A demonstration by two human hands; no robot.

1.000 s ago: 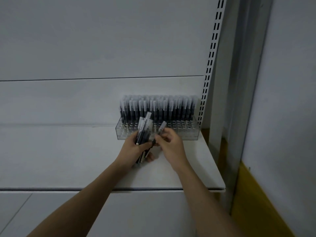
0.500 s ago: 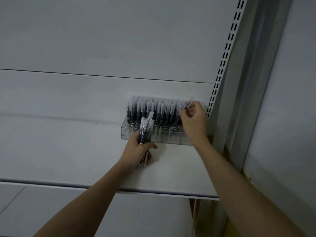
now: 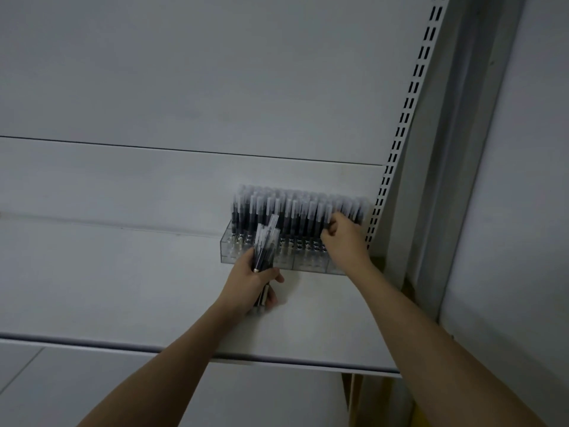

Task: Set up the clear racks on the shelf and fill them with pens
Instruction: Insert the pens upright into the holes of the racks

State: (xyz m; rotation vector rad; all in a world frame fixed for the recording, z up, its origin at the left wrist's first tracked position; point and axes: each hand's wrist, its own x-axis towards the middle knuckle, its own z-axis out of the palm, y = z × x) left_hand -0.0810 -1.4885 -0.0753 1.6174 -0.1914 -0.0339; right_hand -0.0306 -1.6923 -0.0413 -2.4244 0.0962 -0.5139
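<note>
Left hand (image 3: 249,283) grips a pen bundle (image 3: 265,245) before the clear rack (image 3: 295,260); right hand (image 3: 345,238), fingers curled among racked pens (image 3: 295,211), grip unclear.

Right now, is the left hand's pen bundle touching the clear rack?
Cannot tell. In the head view the bundle of pens in the left hand overlaps the clear rack front wall; the single angle shows no contact or gap.

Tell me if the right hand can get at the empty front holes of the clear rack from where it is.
Probably yes. The right hand is already at the clear rack, among the standing pens; nothing lies between it and the front holes. The left hand with its bundle of pens stands farther left.
</note>
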